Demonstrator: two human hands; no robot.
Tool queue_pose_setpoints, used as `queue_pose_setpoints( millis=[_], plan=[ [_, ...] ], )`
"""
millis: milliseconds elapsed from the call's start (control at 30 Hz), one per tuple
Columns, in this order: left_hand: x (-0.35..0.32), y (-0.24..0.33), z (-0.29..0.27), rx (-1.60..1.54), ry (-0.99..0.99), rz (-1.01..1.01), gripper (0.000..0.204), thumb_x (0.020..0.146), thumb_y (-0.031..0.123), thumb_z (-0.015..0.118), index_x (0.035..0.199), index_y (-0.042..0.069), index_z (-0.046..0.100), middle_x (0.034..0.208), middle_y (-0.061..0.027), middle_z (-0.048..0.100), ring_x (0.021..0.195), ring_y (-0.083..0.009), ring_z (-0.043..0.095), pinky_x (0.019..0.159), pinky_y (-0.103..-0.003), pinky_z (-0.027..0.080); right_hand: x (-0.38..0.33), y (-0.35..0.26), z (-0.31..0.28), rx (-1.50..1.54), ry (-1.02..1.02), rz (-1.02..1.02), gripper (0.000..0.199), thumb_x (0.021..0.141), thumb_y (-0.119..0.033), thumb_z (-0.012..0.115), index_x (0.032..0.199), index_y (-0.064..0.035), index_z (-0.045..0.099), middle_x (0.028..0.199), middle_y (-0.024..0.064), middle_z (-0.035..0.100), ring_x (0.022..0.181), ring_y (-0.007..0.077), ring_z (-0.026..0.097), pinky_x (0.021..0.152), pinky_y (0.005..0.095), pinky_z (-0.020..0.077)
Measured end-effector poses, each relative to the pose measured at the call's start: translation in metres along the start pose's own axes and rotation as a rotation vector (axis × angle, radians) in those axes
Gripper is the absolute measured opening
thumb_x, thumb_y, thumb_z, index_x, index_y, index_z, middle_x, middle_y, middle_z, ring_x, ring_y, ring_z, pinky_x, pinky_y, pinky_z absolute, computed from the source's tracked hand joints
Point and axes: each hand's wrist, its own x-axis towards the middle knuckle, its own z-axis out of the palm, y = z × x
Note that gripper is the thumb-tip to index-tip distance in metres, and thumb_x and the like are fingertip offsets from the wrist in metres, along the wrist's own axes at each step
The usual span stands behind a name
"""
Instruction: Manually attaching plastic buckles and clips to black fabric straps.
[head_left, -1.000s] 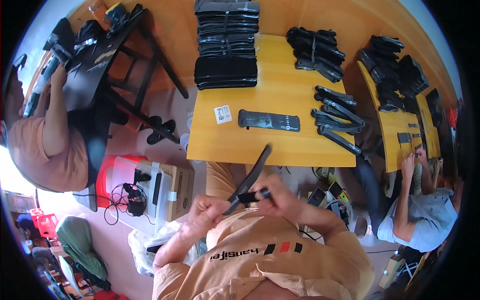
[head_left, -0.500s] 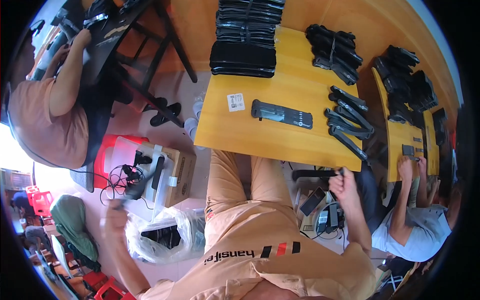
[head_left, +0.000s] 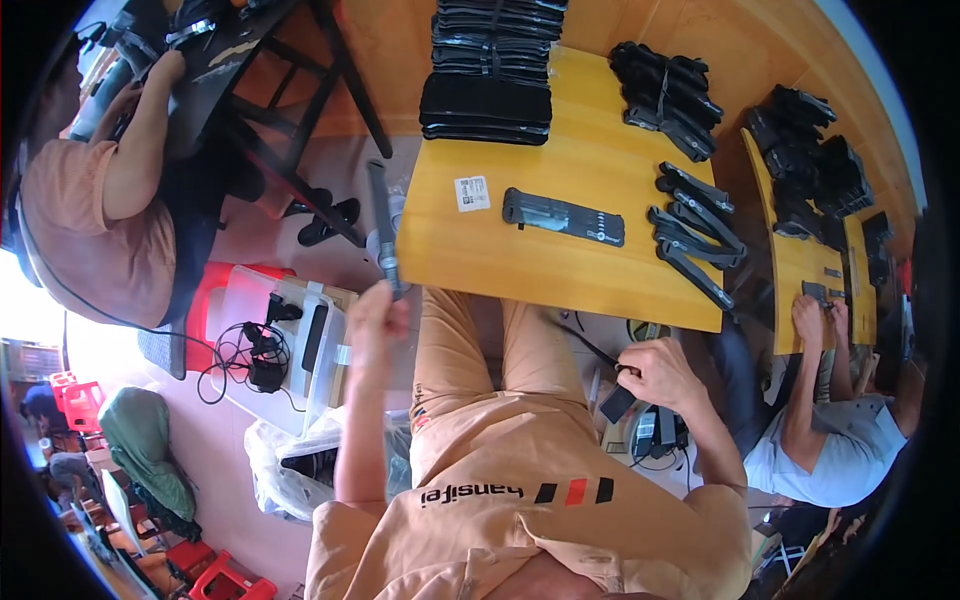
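The right hand is closed on one end of a thin black strap, which goes from it toward ten o'clock. The left hand, blurred and well apart, is clamped on the lower end of a grey strap pointing to twelve o'clock. Farther, on the yellow table, a flat dark piece lies at two o'clock from this hand.

Black stack, straps, label on yellow table
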Motion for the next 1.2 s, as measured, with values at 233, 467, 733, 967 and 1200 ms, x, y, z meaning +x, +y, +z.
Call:
queue_pose_setpoints(
  millis=[233, 467, 733, 967, 1200],
  plan=[
    [0.027, -0.092, 0.049, -0.051, -0.069, -0.297, 0.044, 0.093, 0.039, 0.042, 0.076, 0.002, 0.060, 0.055, -0.0023, 0.053, 0.041, -0.0107, 0.048, 0.039, -0.022, 0.036, -0.003, 0.001, -0.003, -0.132, 0.236, 0.026, 0.018, 0.068, -0.005, 0.057, 0.084, 0.0001, 0.065, 0.065, 0.0131, 0.058, 0.056, 0.0297, 0.059, 0.052, 0.0355, 0.0491],
    [0.039, -0.096, 0.043, -0.011, -0.112, -0.334, 0.046, 0.091, 0.042, 0.045, 0.078, 0.001, 0.062, 0.057, -0.0038, 0.056, 0.042, -0.0120, 0.052, 0.041, -0.022, 0.040, -0.002, 0.011, -0.006, 0.105, 0.337, 0.076, 0.028, 0.066, 0.008, 0.056, 0.091, 0.0017, 0.066, 0.065, 0.0133, 0.057, 0.050, 0.0243, 0.054, 0.051, 0.0312, 0.0453],
    [0.021, -0.077, 0.030, 0.103, -0.004, -0.197, 0.036, 0.089, 0.032, 0.053, 0.091, -0.004, 0.061, 0.070, -0.0102, 0.063, 0.053, -0.0128, 0.058, 0.048, -0.021, 0.046, -0.011, 0.013, -0.015, 0.546, 0.297, 0.239, 0.035, 0.063, 0.017, 0.051, 0.092, 0.0047, 0.066, 0.077, 0.0107, 0.063, 0.070, 0.0142, 0.063, 0.060, 0.0211, 0.0501],
    [-0.037, -0.016, 0.113, 0.398, -0.473, 0.580, 0.032, 0.081, 0.012, 0.064, 0.110, -0.001, 0.058, 0.090, -0.0116, 0.066, 0.090, -0.0165, 0.060, 0.083, -0.028, 0.045, 0.022, -0.013, -0.012, 0.537, 0.215, -0.040, 0.032, 0.067, 0.014, 0.050, 0.093, 0.0036, 0.064, 0.081, 0.0109, 0.063, 0.062, 0.0129, 0.060, 0.056, 0.0221, 0.0464],
    [0.008, -0.007, 0.101, 0.546, -0.988, -0.022, 0.020, 0.081, 0.008, 0.065, 0.096, -0.005, 0.061, 0.078, -0.0017, 0.061, 0.074, -0.0067, 0.054, 0.068, -0.024, 0.045, 0.028, 0.026, -0.009, 1.011, 0.454, 0.304, 0.024, 0.080, 0.011, 0.051, 0.099, 0.0039, 0.064, 0.083, 0.0063, 0.064, 0.070, 0.0092, 0.062, 0.063, 0.0203, 0.0509]
  ],
)
